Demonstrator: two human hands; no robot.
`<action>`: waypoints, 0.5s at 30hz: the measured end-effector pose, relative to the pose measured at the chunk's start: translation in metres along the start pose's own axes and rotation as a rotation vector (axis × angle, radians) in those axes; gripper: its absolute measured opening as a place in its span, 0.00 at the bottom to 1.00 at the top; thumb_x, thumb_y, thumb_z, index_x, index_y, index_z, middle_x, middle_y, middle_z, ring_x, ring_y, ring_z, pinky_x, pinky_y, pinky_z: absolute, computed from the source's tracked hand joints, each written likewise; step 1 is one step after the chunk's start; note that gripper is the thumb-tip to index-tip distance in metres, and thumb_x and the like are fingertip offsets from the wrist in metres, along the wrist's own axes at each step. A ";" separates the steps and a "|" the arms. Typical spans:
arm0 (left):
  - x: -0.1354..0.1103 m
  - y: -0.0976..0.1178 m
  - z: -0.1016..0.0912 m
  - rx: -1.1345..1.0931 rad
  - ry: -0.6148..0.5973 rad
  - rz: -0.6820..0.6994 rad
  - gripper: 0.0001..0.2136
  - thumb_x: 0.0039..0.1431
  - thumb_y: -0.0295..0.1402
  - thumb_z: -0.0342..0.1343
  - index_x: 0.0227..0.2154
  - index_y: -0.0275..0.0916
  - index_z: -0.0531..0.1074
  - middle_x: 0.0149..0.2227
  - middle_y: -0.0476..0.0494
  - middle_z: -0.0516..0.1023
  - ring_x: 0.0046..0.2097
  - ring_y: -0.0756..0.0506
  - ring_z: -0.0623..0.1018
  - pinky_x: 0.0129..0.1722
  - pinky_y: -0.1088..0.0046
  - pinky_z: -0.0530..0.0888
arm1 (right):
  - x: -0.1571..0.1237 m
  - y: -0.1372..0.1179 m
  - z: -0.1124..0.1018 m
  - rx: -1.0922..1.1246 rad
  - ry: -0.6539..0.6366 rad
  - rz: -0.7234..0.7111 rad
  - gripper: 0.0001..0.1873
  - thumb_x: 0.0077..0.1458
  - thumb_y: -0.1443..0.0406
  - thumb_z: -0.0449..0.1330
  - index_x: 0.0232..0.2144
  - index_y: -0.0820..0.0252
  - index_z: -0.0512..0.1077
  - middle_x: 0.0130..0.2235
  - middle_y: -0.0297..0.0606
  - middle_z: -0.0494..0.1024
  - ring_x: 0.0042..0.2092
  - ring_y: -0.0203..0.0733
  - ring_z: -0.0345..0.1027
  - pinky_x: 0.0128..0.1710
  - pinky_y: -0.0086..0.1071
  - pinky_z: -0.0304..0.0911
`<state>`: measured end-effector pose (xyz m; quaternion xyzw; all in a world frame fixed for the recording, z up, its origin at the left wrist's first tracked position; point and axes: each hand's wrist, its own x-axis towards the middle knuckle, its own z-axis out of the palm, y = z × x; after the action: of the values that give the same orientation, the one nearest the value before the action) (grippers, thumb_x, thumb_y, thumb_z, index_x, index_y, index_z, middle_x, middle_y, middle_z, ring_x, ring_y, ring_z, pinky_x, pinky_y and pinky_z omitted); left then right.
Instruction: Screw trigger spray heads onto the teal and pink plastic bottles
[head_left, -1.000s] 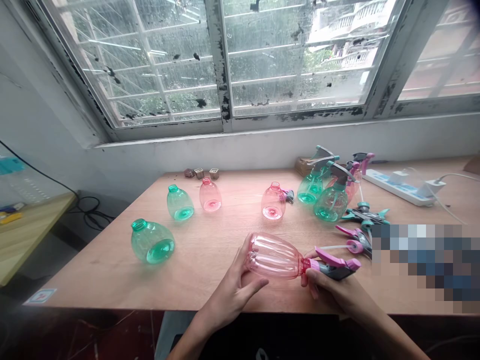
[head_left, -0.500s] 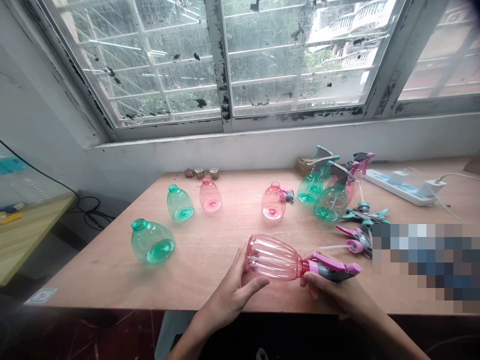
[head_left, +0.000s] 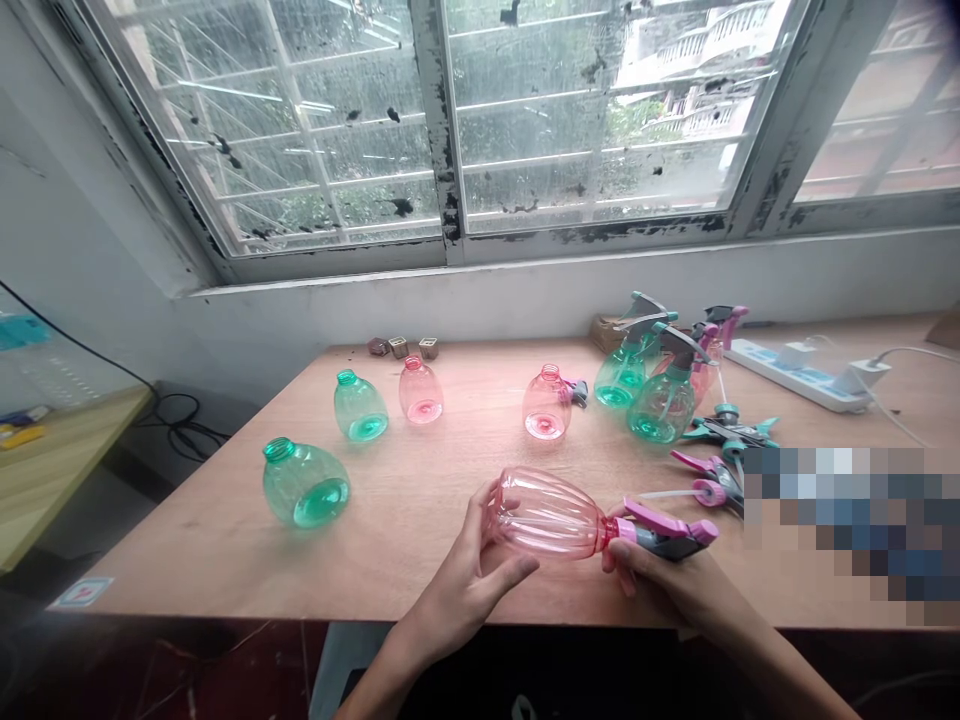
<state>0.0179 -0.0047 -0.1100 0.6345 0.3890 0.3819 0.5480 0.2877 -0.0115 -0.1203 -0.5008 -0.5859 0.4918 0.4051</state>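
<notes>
Below a grimy window (head_left: 450,130), a wooden desk (head_left: 195,570) is carrying several spray bottles. I'm watching a clear pink bottle (head_left: 555,512) being held sideways just over the front edge. The left hand's (head_left: 469,570) grip is cupping its base end, fingers behind the plastic. The right hand's (head_left: 646,565) grip is clamping on the spray head (head_left: 675,541) at the bottle's neck. Two open green bottles (head_left: 360,405) are sitting to the left; a power strip (head_left: 821,386) is lying at the right.

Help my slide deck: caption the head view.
Left hand cups a translucent pink plastic bottle; right hand holds its pink-and-grey spray head.
</notes>
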 end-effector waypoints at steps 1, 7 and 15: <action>0.000 0.000 0.000 -0.029 -0.004 -0.007 0.41 0.66 0.40 0.63 0.73 0.50 0.44 0.71 0.36 0.61 0.72 0.35 0.61 0.72 0.50 0.55 | 0.000 0.000 0.000 -0.008 0.003 -0.007 0.16 0.58 0.52 0.64 0.26 0.56 0.76 0.24 0.33 0.75 0.29 0.43 0.68 0.33 0.35 0.62; 0.004 -0.006 0.000 -0.107 0.011 0.013 0.35 0.64 0.39 0.65 0.69 0.47 0.53 0.72 0.35 0.59 0.73 0.35 0.59 0.72 0.51 0.57 | 0.000 0.003 0.000 0.061 0.006 -0.005 0.20 0.59 0.50 0.64 0.26 0.59 0.77 0.22 0.34 0.75 0.27 0.41 0.67 0.30 0.34 0.60; 0.003 -0.001 0.001 -0.029 0.016 0.063 0.33 0.66 0.37 0.62 0.69 0.53 0.53 0.72 0.43 0.58 0.73 0.38 0.57 0.73 0.55 0.55 | 0.000 0.004 0.002 0.197 0.046 -0.030 0.22 0.60 0.47 0.64 0.31 0.59 0.75 0.25 0.34 0.77 0.26 0.40 0.67 0.30 0.35 0.61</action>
<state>0.0200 -0.0023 -0.1104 0.6355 0.3674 0.4097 0.5416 0.2867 -0.0118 -0.1242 -0.4610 -0.5325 0.5293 0.4731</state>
